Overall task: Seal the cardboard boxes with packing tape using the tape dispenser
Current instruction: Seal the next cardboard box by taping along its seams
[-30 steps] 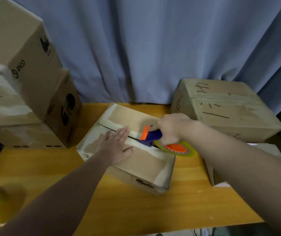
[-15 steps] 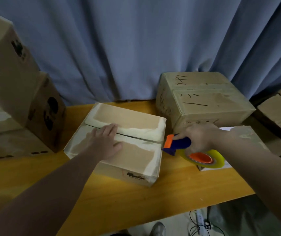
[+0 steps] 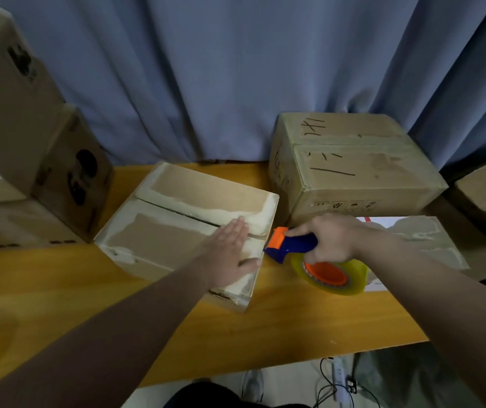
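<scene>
Cardboard box (image 3: 177,231) sits mid-worktop (image 3: 280,325), flaps down, centre seam (image 3: 194,216) running out to its right-hand edge. Left hand (image 3: 230,254) lies flat on the near flap by that edge, fingers (image 3: 237,231) straight and released, tips across the seam. I read that as pinning the flaps level and stopping the box sliding under the pull of the tape. Right hand (image 3: 333,240) has its fingers (image 3: 320,256) clenched round the blue handle of the tape dispenser (image 3: 292,245). Its orange head is right at the box's right edge, at the seam end. The roll of clear tape (image 3: 330,273) hangs below the hand; can't tell if it touches the worktop. Dispenser is low and off the side of the box, so I'd guess tape is being worked over the corner onto the side wall, start or finish of a run. Can't see whether clear tape covers the seam. Larger box (image 3: 353,178) behind the right hand looks taped shut, and a flat box (image 3: 430,240) lies under the right forearm. Stack of boxes (image 3: 15,113) on the left, blue curtain (image 3: 236,83) behind. Risk: tape wrinkles at the corner if the left hand lifts early.
</scene>
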